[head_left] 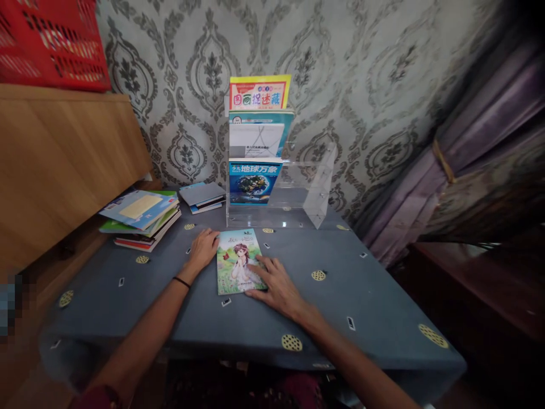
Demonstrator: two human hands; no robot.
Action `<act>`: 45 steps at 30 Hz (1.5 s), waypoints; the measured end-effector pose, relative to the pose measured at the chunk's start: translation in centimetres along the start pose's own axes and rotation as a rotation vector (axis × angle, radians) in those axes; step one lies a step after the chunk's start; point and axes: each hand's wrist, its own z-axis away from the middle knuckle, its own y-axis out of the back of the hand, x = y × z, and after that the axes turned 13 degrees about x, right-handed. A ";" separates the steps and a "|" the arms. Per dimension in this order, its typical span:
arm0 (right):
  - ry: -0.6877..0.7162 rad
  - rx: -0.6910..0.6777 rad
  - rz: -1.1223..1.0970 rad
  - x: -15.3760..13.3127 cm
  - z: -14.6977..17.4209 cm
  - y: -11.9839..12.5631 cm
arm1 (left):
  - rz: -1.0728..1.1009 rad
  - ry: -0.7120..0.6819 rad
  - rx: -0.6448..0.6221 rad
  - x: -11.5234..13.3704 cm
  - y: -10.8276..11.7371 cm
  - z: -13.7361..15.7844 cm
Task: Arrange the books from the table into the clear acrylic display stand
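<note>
A thin paperback book point(236, 258) lies flat on the cloth in front of me, its cover showing a drawn long-haired figure and a butterfly. My left hand point(204, 247) rests at the upper left edge of this book, fingers laid out loosely on the table and their tips by the cover. Over the lower right of the cover lies my right hand point(275, 283), fingers spread, with the thumb near the bottom edge. Behind the book stands a clear acrylic tiered rack point(321, 190). Its left side holds a blue magazine point(255, 184), a white booklet point(255, 140) and a yellow-edged book point(259, 94).
A stack of books point(142, 216) sits at the table's left, with a smaller pile point(202, 196) behind it. The table wears a dark blue cloth point(340, 295). A wooden cabinet point(68, 153) carrying a red basket point(55, 45) borders the left; a purple curtain point(464, 142) hangs right.
</note>
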 end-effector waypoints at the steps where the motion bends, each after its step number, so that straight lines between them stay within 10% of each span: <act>1: 0.005 -0.001 0.000 -0.1 -0.1 0.1 | 0.017 -0.024 0.001 -0.1 -0.1 -0.1; 10: -0.035 0.076 -0.012 -0.6 -1.5 1.0 | 0.030 -0.099 -0.028 -0.2 -0.7 -0.3; 21: -0.156 -0.018 0.089 1.4 -9.6 -3.7 | 0.098 -0.077 -0.055 -0.6 -1.2 -0.3; 33: -0.239 0.013 0.204 -0.8 -2.2 -2.2 | 0.118 0.012 -0.028 -0.4 -1.6 -0.3; 45: -0.239 -0.024 0.205 -2.8 -2.0 -0.3 | 0.705 0.212 0.111 -1.9 -4.9 -1.4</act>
